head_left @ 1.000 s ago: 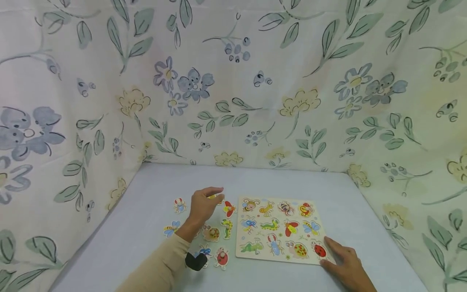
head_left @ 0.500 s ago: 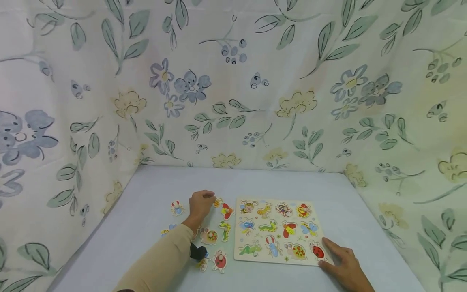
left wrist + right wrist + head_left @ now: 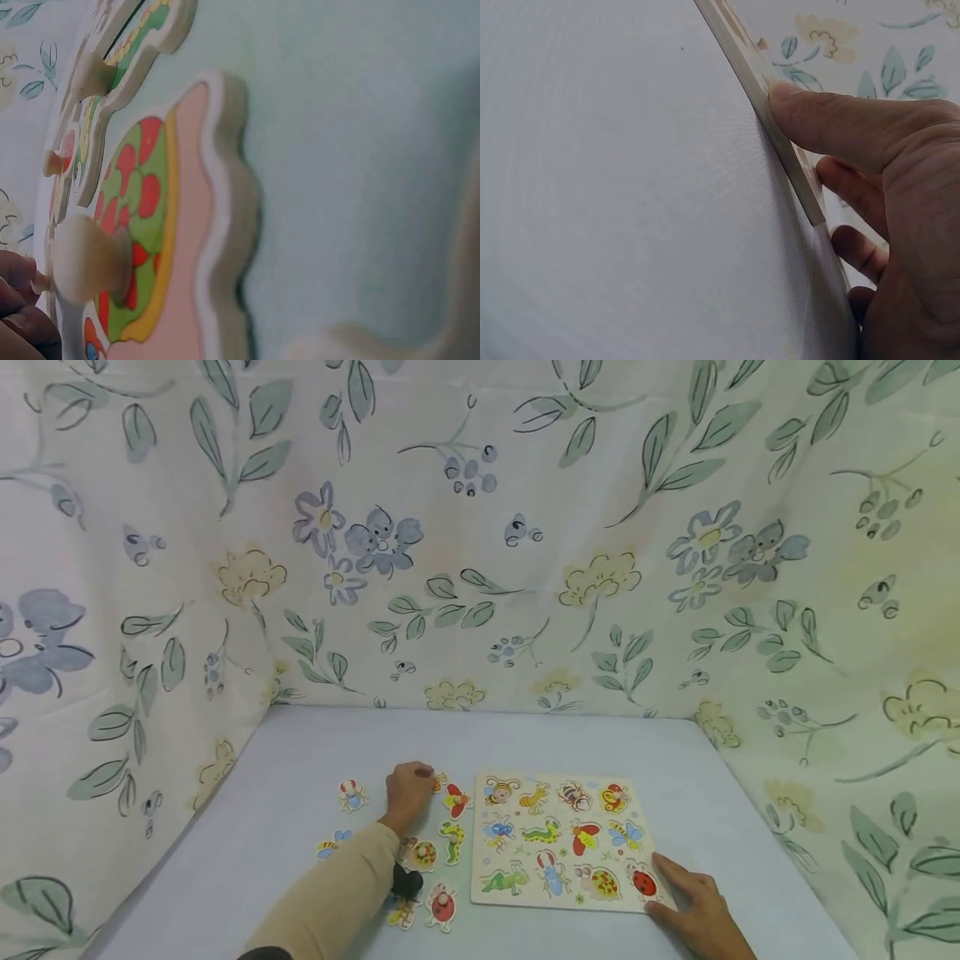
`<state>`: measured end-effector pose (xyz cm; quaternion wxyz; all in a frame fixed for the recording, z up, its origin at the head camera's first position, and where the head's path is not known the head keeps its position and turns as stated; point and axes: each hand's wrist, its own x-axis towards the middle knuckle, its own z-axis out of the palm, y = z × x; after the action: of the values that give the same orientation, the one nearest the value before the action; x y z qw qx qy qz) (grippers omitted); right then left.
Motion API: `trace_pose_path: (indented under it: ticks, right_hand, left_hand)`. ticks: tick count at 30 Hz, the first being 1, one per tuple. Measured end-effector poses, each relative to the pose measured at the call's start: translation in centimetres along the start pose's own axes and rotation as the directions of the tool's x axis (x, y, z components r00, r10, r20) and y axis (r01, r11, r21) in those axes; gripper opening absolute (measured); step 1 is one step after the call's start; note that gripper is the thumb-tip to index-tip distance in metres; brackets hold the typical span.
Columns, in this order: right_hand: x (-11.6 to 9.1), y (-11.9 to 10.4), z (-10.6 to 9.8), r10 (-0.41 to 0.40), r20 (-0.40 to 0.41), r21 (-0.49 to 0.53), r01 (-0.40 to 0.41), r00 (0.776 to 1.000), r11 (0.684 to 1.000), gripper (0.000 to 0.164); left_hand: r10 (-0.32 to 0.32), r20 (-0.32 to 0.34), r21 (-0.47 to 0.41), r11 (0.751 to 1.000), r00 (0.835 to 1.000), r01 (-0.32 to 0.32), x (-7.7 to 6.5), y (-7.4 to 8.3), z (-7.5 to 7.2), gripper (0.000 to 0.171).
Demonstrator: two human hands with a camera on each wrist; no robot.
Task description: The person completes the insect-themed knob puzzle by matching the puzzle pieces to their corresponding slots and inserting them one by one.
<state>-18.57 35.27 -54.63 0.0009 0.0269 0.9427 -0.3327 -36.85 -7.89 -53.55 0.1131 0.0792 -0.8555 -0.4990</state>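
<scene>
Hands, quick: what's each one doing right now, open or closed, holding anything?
Left hand: closed, pinching the knob of a yellow piece.
Right hand: closed on the board's near right corner, thumb and fingers gripping its edges.

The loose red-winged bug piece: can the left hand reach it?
Probably yes: the left hand is close by, though busy at a yellow piece, and nothing covers the red-winged bug piece.

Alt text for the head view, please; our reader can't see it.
A person's left grip touches a yellow piece among loose puzzle pieces; the right grip holds a corner of the bug puzzle board. Floral fabric hangs behind the pale table.
</scene>
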Motion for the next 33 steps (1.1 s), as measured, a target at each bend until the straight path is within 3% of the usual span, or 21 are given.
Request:
trace_pose_path:
  ticks: [12,20,26,31,33]
  right_hand:
    - [0.1,0.0,0.4,0.1,0.04,0.023,-0.101,0.994,0.995,0.091]
    - [0.1,0.2,0.3,0.094,0.039,0.015,-0.095,0.995,0.995,0.09]
    - [0.1,0.3,0.2,0.086,0.037,0.002,-0.086,0.996,0.996,0.09]
    - [0.2,0.2,0.2,0.085,0.031,-0.002,-0.085,0.996,0.996,0.089]
    - [0.2,0.1,0.2,0.076,0.028,-0.001,-0.076,0.997,0.997,0.088]
  left_hand:
    - [0.105,-0.01,0.064,0.992,0.994,-0.105,-0.1,-0.3,0.3,0.005]
    - [0.194,0.029,0.082,0.977,0.981,-0.195,0.2,-0.1,-0.7,0.013]
    - [0.173,0.077,0.084,0.98,0.982,-0.18,0.6,-0.7,-1.5,0.017]
    - [0.155,0.048,0.085,0.984,0.987,-0.159,0.6,-1.0,-1.9,0.022]
    - [0.153,0.04,0.097,0.983,0.987,-0.156,0.6,-1.1,-2.0,0.016]
